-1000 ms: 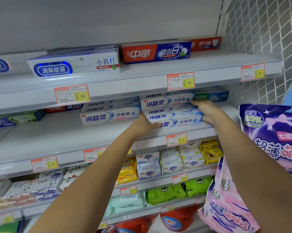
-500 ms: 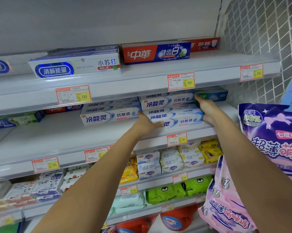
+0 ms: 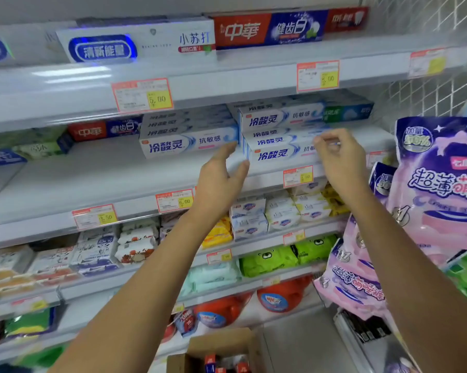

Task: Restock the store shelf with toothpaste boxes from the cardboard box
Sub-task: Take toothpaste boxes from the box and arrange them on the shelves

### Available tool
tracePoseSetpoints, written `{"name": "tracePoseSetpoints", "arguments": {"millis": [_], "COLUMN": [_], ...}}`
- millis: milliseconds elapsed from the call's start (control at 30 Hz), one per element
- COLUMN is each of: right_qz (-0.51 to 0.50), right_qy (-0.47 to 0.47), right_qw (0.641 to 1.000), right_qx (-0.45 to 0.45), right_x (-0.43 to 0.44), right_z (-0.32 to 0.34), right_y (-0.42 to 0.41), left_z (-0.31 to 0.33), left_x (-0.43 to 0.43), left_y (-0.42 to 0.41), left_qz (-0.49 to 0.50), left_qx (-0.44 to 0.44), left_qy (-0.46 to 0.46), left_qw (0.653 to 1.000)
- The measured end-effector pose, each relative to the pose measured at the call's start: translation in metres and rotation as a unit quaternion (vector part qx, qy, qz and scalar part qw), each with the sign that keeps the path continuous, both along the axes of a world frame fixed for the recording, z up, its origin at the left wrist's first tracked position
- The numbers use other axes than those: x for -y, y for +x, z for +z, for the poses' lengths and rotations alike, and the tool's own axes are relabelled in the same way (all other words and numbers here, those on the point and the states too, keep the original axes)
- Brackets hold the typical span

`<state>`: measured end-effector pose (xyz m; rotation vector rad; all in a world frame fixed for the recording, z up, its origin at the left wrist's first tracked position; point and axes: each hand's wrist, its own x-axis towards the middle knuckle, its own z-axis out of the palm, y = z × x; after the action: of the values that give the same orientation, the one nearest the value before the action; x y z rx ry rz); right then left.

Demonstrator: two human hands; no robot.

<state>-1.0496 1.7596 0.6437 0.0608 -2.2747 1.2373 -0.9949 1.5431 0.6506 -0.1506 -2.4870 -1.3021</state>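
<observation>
Two stacks of white-and-blue toothpaste boxes stand on the second shelf [image 3: 92, 189]: a left stack [image 3: 186, 141] and a right stack [image 3: 278, 135]. My left hand [image 3: 221, 176] hovers in front of the gap between them, fingers relaxed, holding nothing. My right hand [image 3: 337, 157] is just in front of the right stack's right end, fingers loosely curled and empty; it hides that end. The cardboard box [image 3: 221, 351] sits on the floor at the bottom, open, with red-and-blue cartons inside.
The top shelf [image 3: 254, 74] carries more toothpaste boxes. Lower shelves hold soap, wipes and detergent. Purple and pink packs [image 3: 439, 184] hang at the right, close to my right forearm. Wire mesh closes the right side.
Both hands have come off the right stack and pulled back toward me. The camera has tipped down, bringing the cardboard box into view.
</observation>
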Motion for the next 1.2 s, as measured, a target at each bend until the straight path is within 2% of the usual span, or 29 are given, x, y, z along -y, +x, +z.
{"name": "tracePoseSetpoints", "arguments": {"millis": [33,100,167,233,367,467,567,700,800,933,967,1033,1133,1200], "right_qz": [0.029,0.073,0.093,0.110,0.143,0.170,0.186,0.188,0.179,0.171,0.170,0.161,0.110,0.066], "right_qy": [0.009,0.045,0.090,0.140,0.177,0.171,0.165,0.187,0.176,0.196,0.201,0.203,0.169,0.144], "right_qw": [1.000,0.996,0.990,0.975,0.921,0.867,0.807,0.741,0.712,0.663,0.659,0.674,0.734,0.754], "right_qx": [-0.002,0.011,0.054,0.134,0.316,0.436,0.536,0.617,0.656,0.702,0.705,0.692,0.648,0.638], "right_x": [0.011,0.034,0.054,0.074,0.108,0.125,0.139,0.159,0.173,0.178,0.175,0.166,0.144,0.126], "right_z": [-0.013,-0.046,-0.093,-0.148,-0.256,-0.323,-0.390,-0.479,-0.545,-0.629,-0.647,-0.676,-0.702,-0.713], "right_y": [0.017,0.046,0.070,0.096,0.150,0.174,0.190,0.206,0.219,0.235,0.238,0.245,0.244,0.241], "left_z": [-0.013,-0.048,-0.091,-0.141,-0.246,-0.312,-0.372,-0.460,-0.527,-0.602,-0.619,-0.651,-0.682,-0.694], "left_x": [0.013,0.040,0.066,0.090,0.131,0.153,0.166,0.173,0.170,0.159,0.157,0.153,0.144,0.135], "left_y": [0.017,0.047,0.070,0.088,0.130,0.158,0.178,0.194,0.202,0.211,0.214,0.222,0.234,0.239], "left_qz": [-0.023,-0.041,-0.017,0.014,0.070,0.104,0.128,0.141,0.122,0.120,0.119,0.104,0.084,0.081], "left_qx": [-0.035,-0.042,0.014,0.097,0.287,0.376,0.473,0.529,0.549,0.558,0.563,0.571,0.594,0.595], "left_qy": [0.030,0.053,0.078,0.096,0.098,0.077,0.061,0.072,0.022,0.023,0.017,-0.009,-0.050,-0.091], "left_qw": [0.999,0.997,0.997,0.991,0.950,0.918,0.870,0.834,0.827,0.821,0.818,0.814,0.798,0.794]}}
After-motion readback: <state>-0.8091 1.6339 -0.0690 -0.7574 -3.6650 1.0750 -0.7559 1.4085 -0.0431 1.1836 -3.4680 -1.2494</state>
